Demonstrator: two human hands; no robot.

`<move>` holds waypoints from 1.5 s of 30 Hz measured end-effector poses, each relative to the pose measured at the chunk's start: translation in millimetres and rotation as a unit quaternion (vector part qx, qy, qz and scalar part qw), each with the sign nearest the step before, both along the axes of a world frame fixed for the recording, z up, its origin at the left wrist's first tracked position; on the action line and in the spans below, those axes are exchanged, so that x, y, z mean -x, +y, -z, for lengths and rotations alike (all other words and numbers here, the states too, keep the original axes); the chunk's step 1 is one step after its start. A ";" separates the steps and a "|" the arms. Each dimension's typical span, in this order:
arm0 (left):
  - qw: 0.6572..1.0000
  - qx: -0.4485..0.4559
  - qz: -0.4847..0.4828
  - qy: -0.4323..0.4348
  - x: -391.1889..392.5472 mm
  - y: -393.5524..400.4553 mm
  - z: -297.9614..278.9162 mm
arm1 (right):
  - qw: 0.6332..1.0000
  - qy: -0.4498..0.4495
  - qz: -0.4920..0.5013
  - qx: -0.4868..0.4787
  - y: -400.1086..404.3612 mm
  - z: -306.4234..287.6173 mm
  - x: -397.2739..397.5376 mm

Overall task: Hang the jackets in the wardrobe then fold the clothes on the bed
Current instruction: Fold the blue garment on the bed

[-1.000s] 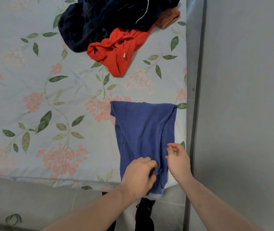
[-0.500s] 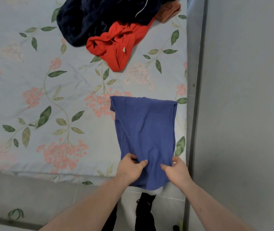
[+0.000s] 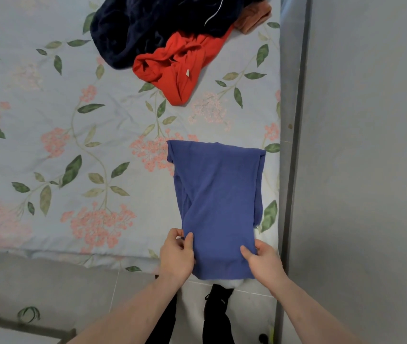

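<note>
Below, both hands hold the near end of the blue garment (image 3: pixel 218 202), which lies folded into a long narrow strip on the bed (image 3: pixel 48 120), its far end flat on the floral sheet ahead of the hands and its near end hanging over the bed's edge. Left hand (image 3: pixel 176 256): thumb on top of the cloth and fingers curled under its left edge, pinching it. Right hand (image 3: pixel 264 260): thumb over the cloth and fingers beneath its right edge, likewise gripping it. Compared with half a second earlier, the hands have spread apart, from near the strip's midline out to its two side edges, and the near end now lies wider and smoother between them; a second earlier both hands were bunched together on the cloth's right part. Farther from the hands, beyond the strip's far end, lie a crumpled red garment (image 3: pixel 180 68), a dark navy garment (image 3: pixel 152 23) partly over it, and a brown cloth (image 3: pixel 254 17) to the right. A grey wall (image 3: pixel 371 145) stands just right of the right hand.
</note>
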State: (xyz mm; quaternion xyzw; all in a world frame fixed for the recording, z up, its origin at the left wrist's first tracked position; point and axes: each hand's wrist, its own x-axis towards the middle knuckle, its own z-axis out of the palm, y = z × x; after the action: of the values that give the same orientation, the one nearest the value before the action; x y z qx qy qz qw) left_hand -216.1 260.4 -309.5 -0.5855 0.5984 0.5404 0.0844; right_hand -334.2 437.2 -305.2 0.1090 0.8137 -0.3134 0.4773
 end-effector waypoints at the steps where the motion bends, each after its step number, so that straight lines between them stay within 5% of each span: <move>1: 0.999 0.019 0.024 -0.024 -3.0 -3.0 3.8 | 1.000 0.019 -0.016 -0.016 -0.1 2.0 -2.8; 5: 0.981 0.141 0.127 -0.042 -5.8 -11.3 3.9 | 0.992 0.091 -0.037 -0.079 -2.9 5.6 -8.4; 8: 0.920 0.243 0.305 0.038 -0.6 -17.1 1.1 | 0.986 0.155 -0.024 -0.063 -9.7 3.4 -6.1; 12: 0.838 0.146 0.526 -0.013 26.4 -42.0 8.7 | 0.972 0.221 -0.074 -0.034 -26.5 -0.1 19.0; 20: 0.895 0.268 0.356 0.033 149.0 -131.9 -9.9 | 0.950 0.291 -0.109 0.030 -91.7 -1.4 139.0; 32: 0.831 0.200 0.502 -0.134 198.7 -169.8 18.5 | 0.933 0.203 -0.287 -0.073 -129.5 24.4 203.8; 35: 0.821 0.197 0.523 -0.113 203.1 -176.5 9.5 | 0.927 0.209 -0.306 -0.055 -133.5 17.1 208.7; 42: 0.874 0.240 0.422 0.014 235.7 -212.1 -37.5 | 0.917 0.300 -0.262 0.029 -160.3 -26.9 249.5; 45: 0.848 0.316 0.421 0.053 246.8 -219.2 -57.0 | 0.898 0.355 -0.253 0.053 -169.2 -47.8 261.9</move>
State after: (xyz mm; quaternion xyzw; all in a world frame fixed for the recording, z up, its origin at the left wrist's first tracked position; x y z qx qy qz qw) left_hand -463.0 41.2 -252.5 -0.2429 0.9296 0.2647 0.0826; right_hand -596.1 268.0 -257.4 -0.2445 0.9116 -0.2424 0.2245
